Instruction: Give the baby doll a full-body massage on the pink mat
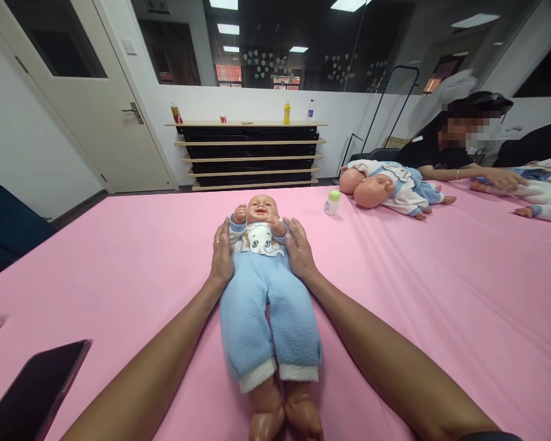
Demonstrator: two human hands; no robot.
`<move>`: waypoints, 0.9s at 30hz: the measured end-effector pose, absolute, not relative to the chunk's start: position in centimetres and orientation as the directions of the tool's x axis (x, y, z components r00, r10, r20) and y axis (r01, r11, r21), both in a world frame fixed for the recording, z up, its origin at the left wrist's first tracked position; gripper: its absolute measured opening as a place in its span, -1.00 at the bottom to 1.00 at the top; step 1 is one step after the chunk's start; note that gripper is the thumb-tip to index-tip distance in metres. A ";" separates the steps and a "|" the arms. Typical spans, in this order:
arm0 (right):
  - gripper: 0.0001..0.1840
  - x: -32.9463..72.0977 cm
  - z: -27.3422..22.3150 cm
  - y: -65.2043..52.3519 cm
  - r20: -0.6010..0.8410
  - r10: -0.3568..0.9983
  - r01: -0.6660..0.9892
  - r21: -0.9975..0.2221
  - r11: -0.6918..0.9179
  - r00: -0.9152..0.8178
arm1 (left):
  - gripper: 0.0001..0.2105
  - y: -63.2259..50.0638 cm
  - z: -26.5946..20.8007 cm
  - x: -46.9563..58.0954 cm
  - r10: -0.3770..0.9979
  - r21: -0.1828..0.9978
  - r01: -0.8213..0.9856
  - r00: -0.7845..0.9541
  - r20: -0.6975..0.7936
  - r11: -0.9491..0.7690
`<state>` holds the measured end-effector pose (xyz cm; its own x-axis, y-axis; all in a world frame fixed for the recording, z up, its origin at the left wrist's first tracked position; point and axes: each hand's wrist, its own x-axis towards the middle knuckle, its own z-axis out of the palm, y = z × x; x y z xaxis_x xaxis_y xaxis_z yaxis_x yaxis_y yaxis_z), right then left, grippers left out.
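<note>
A baby doll (267,288) lies on its back on the pink-covered table, head at the far end and bare feet toward me. It wears light blue fleece trousers with white cuffs and a white top with an elephant face. My left hand (222,252) rests along the left side of its torso, fingers stretched out and a ring on one of them. Against the opposite side lies my right hand (300,250), also with straight fingers. Both palms face inward and touch the doll's clothing near its raised arms; neither hand is wrapped around it.
A small white jar with a green lid (332,203) stands beyond my right hand. Two more dolls (390,184) lie at the far right, near a co-worker (450,138) handling another doll. A phone (37,389) lies at near left. Stacked shelving (252,150) stands behind the pink table (156,245).
</note>
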<state>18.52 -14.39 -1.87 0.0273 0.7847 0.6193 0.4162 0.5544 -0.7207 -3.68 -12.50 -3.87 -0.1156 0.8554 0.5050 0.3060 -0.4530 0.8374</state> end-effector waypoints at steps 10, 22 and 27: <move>-0.65 17.4 -0.8 -14.7 0.694 0.642 0.592 -0.379 0.711 -0.327 | -0.44 -14.1 -1.8 -3.0 0.901 0.719 0.571 0.090 0.425 -0.396; -0.37 17.8 -1.6 -15.3 0.706 0.707 0.581 -0.586 0.565 0.024 | -0.45 -13.4 -2.8 -3.2 0.834 0.810 0.439 -0.206 0.512 -0.389; -0.38 19.2 -1.8 -14.2 0.613 0.708 0.442 -0.775 0.452 0.351 | -0.47 -12.5 -3.6 -5.2 0.762 0.916 0.225 -0.509 0.400 -0.331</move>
<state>19.17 -14.22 -1.82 0.3510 0.7078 0.6130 0.4422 0.4518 -0.7748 -5.15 -12.51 -3.64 -0.5091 0.7621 0.4001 0.2249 -0.3309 0.9165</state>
